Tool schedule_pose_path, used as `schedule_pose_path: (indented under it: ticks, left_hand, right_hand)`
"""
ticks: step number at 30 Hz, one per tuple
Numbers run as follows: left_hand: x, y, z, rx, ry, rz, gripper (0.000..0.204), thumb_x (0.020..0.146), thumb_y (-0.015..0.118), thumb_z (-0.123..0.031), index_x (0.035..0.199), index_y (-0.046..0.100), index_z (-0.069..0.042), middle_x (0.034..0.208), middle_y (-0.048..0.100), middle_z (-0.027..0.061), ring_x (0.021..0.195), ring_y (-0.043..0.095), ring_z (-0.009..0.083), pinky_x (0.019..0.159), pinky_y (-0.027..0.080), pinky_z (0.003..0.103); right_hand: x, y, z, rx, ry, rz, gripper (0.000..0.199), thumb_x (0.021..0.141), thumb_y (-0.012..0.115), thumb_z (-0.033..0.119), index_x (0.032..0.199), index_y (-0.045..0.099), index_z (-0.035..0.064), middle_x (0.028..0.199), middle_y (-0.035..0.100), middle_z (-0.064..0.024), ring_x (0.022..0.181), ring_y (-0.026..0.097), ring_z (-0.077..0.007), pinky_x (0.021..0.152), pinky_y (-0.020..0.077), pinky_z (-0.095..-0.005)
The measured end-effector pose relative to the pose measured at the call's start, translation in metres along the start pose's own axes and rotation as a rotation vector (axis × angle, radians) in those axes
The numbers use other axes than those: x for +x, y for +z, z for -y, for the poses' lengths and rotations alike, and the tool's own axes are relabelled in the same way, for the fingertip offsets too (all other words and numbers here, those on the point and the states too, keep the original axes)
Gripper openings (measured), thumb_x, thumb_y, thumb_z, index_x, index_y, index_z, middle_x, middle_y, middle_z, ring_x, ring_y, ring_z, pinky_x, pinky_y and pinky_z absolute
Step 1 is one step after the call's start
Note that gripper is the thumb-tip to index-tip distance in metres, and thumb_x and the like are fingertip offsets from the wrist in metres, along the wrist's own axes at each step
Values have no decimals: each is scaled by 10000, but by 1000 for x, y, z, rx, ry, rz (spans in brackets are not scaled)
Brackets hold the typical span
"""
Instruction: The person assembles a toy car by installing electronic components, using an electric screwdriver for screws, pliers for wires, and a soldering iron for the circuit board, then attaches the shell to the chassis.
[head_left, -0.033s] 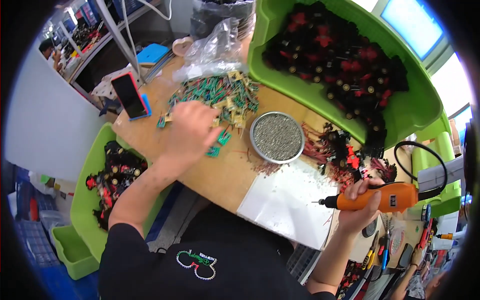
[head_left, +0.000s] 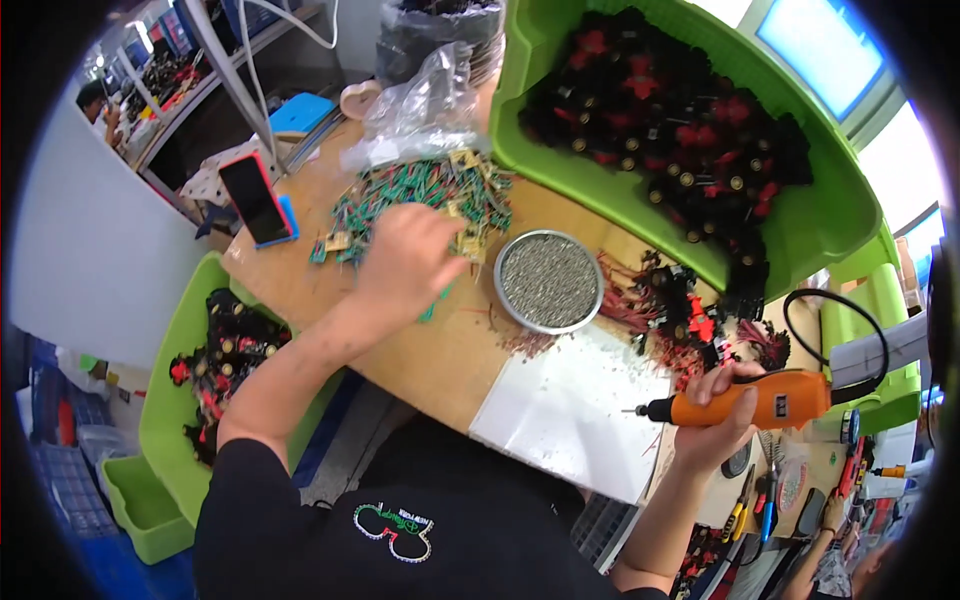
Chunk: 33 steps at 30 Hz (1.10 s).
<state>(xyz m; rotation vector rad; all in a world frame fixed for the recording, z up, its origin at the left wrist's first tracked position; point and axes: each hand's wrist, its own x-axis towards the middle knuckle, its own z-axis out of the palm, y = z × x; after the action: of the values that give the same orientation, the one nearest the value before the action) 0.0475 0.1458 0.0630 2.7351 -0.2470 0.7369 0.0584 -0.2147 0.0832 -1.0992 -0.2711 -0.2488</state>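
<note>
My right hand point(head_left: 715, 415) is wrapped round an orange electric screwdriver point(head_left: 775, 400), its bit pointing left above a white sheet point(head_left: 560, 410). My left hand point(head_left: 415, 260) hovers over the wooden table with its fingers curled together; what they hold, if anything, is hidden. Beneath those fingers shows part of a small green circuit board point(head_left: 437, 303). Just beyond lies a heap of wired green circuit boards point(head_left: 400, 190), mixed with tan pieces. A round metal dish of small screws point(head_left: 550, 280) stands between my two hands.
A large green bin point(head_left: 840, 235) of black and red parts fills the back right. Another green bin point(head_left: 160, 440) sits at the lower left. Black-red parts with wires point(head_left: 690, 310) lie right of the dish. A phone point(head_left: 255, 200) leans on a blue stand.
My left hand has shifted slightly right, and now covers most of the loose green boards that showed beside it. My right hand keeps hold of the screwdriver, nearly unmoved.
</note>
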Motion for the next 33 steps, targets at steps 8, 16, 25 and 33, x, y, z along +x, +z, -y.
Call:
schedule_pose_path:
  ticks: [8,16,25,33]
  left_hand:
    - [182,146,21,-318,-231,-53,974,685,845,-371,1386,357,97,1282,531,313,1205,541,374,1033,435,405]
    - [256,234,19,-819,-740,-260,911,635,892,-369,1257,426,106,1197,610,255,1110,612,364,958,490,386]
    - [300,235,36,-1531,-1008,-51,1020,656,883,-234,1415,241,-4,1287,532,209,1103,602,333,821,561,496]
    - [284,256,13,-902,-1190,-248,905,720,794,-136,1370,191,49,1250,520,273,1189,547,321,870,539,452]
  right_hand:
    - [0,-45,2,-113,-9,-90,344,904,675,323,1085,496,92,804,452,-31,642,459,-121,608,410,-289]
    - [11,-57,-2,-190,-9,-189,372,886,693,334,1073,481,93,799,454,-34,641,465,-129,621,420,-302]
    - [17,-61,-6,-222,-6,-126,444,869,719,374,1074,469,69,801,483,-46,645,503,-136,586,444,-275]
    - [11,-62,-8,-185,11,-127,438,856,728,363,1062,472,73,802,482,-44,650,501,-137,599,446,-283]
